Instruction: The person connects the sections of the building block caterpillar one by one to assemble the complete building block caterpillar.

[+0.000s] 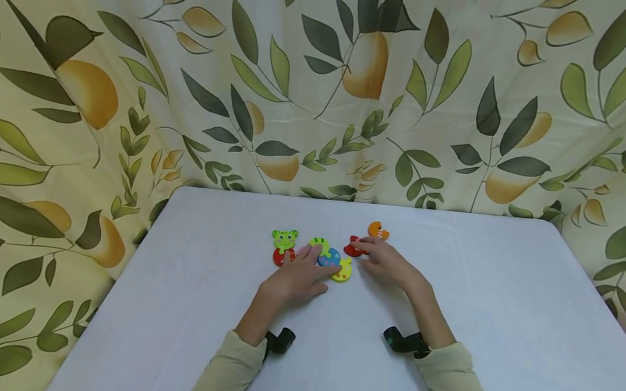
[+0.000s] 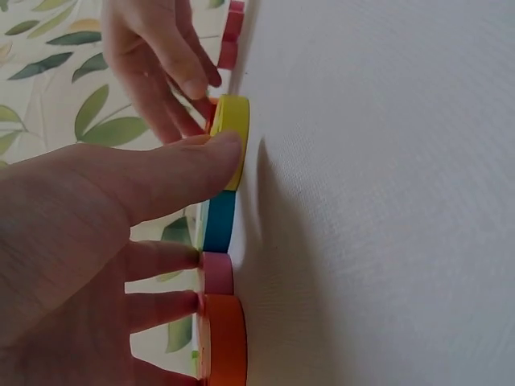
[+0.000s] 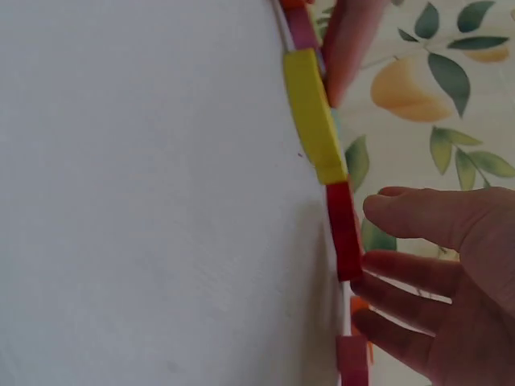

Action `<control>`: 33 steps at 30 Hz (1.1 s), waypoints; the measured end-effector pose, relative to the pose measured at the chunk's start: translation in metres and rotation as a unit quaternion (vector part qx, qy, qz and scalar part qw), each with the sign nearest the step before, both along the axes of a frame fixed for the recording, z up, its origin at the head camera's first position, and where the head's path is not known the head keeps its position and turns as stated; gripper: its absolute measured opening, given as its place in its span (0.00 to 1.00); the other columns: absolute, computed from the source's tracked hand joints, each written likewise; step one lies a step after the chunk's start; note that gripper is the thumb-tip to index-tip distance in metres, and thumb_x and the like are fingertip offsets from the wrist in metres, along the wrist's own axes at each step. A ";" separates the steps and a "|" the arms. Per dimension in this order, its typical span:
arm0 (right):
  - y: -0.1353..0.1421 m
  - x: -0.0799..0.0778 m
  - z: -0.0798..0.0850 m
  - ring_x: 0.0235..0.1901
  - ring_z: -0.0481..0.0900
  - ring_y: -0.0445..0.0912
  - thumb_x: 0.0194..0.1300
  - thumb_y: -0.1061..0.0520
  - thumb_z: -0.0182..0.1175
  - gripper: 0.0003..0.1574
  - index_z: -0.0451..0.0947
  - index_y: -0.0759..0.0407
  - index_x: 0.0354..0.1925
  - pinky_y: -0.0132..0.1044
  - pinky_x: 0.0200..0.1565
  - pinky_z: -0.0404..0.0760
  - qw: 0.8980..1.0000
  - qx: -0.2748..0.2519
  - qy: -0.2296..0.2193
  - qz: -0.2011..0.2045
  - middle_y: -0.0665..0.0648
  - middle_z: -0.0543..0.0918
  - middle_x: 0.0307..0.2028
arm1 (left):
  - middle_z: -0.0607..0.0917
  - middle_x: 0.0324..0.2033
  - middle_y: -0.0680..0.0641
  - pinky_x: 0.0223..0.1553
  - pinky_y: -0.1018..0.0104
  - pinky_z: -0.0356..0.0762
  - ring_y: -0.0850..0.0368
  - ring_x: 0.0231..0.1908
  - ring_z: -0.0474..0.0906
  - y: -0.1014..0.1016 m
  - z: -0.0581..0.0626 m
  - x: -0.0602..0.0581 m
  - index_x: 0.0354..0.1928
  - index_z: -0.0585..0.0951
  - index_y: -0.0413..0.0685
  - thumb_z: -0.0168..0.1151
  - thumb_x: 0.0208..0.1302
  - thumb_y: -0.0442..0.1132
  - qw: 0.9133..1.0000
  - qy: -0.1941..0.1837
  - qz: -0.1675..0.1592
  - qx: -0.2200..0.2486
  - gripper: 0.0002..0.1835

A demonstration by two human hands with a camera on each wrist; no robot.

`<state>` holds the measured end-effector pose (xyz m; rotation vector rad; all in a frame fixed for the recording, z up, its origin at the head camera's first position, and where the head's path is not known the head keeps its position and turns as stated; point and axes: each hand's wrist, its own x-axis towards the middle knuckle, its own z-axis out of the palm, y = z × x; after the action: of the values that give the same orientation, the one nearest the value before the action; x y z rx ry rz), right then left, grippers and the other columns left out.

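A chain of flat, colourful puzzle pieces lies on the table, led by a green smiling head piece (image 1: pixel 285 240) over a red one (image 1: pixel 279 258). Spread across the chain, my left hand (image 1: pixel 298 276) presses it with nearly straight fingers and partly hides a pink piece. The thumb touches the yellow piece (image 2: pixel 236 121), beside the blue piece (image 1: pixel 330 257) and a light green piece (image 1: pixel 319 243). To the right, fingertips of my right hand (image 1: pixel 388 264) touch a loose red piece (image 3: pixel 343 229) close to the yellow one, with the thumb apart from it.
An orange piece (image 1: pixel 377 230) with a notch lies behind the right hand. The white table (image 1: pixel 182 306) ends at a leaf-and-fruit patterned curtain (image 1: pixel 315 143). Dark wrist cameras (image 1: pixel 281 340) are strapped near both sleeves.
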<state>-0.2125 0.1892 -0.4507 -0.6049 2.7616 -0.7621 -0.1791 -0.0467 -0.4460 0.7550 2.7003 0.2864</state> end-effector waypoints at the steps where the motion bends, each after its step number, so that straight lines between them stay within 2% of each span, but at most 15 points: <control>1: -0.002 0.000 -0.001 0.64 0.67 0.66 0.67 0.62 0.58 0.25 0.74 0.63 0.62 0.61 0.61 0.72 1.000 0.008 0.004 0.006 0.71 0.70 0.64 | 0.56 0.75 0.45 0.67 0.34 0.59 0.44 0.75 0.49 0.000 0.000 0.000 0.68 0.66 0.77 0.57 0.68 0.53 1.000 0.002 -0.001 0.001 0.27; 4: -0.006 0.001 -0.001 0.65 0.66 0.66 0.67 0.61 0.58 0.23 0.76 0.66 0.59 0.60 0.63 0.71 1.000 0.019 0.008 0.010 0.72 0.70 0.64 | 0.57 0.74 0.44 0.67 0.31 0.57 0.42 0.75 0.50 0.003 0.000 0.001 0.68 0.68 0.75 0.56 0.69 0.53 1.000 0.012 0.002 0.005 0.26; 11: -0.011 0.005 0.006 0.63 0.70 0.65 0.65 0.59 0.60 0.18 0.81 0.68 0.50 0.59 0.63 0.71 0.999 0.033 -0.007 -0.023 0.72 0.72 0.62 | 0.56 0.74 0.43 0.67 0.28 0.52 0.43 0.75 0.50 0.010 0.003 0.006 0.68 0.68 0.72 0.56 0.68 0.53 1.000 0.011 0.024 -0.005 0.26; 17: -0.015 0.006 0.009 0.52 0.77 0.59 0.63 0.59 0.64 0.10 0.86 0.65 0.38 0.53 0.55 0.79 0.998 0.032 -0.010 -0.057 0.67 0.80 0.53 | 0.57 0.74 0.44 0.67 0.29 0.53 0.44 0.75 0.51 0.011 0.002 0.007 0.68 0.67 0.72 0.56 0.69 0.53 0.999 0.014 0.031 -0.010 0.26; 20: -0.019 0.006 0.007 0.48 0.78 0.56 0.60 0.59 0.67 0.09 0.86 0.66 0.35 0.50 0.52 0.81 0.997 0.027 0.000 -0.071 0.66 0.82 0.50 | 0.58 0.73 0.44 0.66 0.28 0.54 0.44 0.74 0.52 0.013 0.001 0.008 0.68 0.68 0.72 0.56 0.68 0.53 0.999 0.012 0.043 -0.008 0.26; 27: -0.025 0.005 0.003 0.34 0.74 0.49 0.58 0.58 0.69 0.13 0.79 0.66 0.37 0.38 0.41 0.81 0.993 0.014 -0.013 -0.116 0.61 0.79 0.33 | 0.61 0.73 0.44 0.66 0.27 0.53 0.42 0.75 0.52 0.021 0.000 0.011 0.67 0.70 0.69 0.55 0.69 0.53 0.997 0.019 0.079 0.016 0.25; 30: -0.027 0.006 0.002 0.39 0.78 0.52 0.58 0.58 0.69 0.17 0.79 0.66 0.43 0.43 0.46 0.83 0.994 0.020 0.004 -0.106 0.62 0.82 0.38 | 0.65 0.70 0.44 0.65 0.28 0.57 0.43 0.72 0.57 0.024 -0.002 0.011 0.66 0.72 0.66 0.56 0.68 0.54 0.994 0.047 0.092 0.024 0.24; 33: -0.027 0.007 0.002 0.50 0.78 0.57 0.59 0.57 0.68 0.23 0.79 0.66 0.51 0.50 0.54 0.81 0.995 0.029 0.025 -0.091 0.65 0.81 0.49 | 0.68 0.67 0.47 0.64 0.31 0.60 0.45 0.69 0.61 0.028 -0.005 0.010 0.65 0.74 0.66 0.57 0.68 0.55 0.991 0.075 0.111 0.024 0.24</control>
<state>-0.2056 0.1624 -0.4489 -0.3685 2.9031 -0.7100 -0.1689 -0.0189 -0.4514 0.5057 2.9338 0.3603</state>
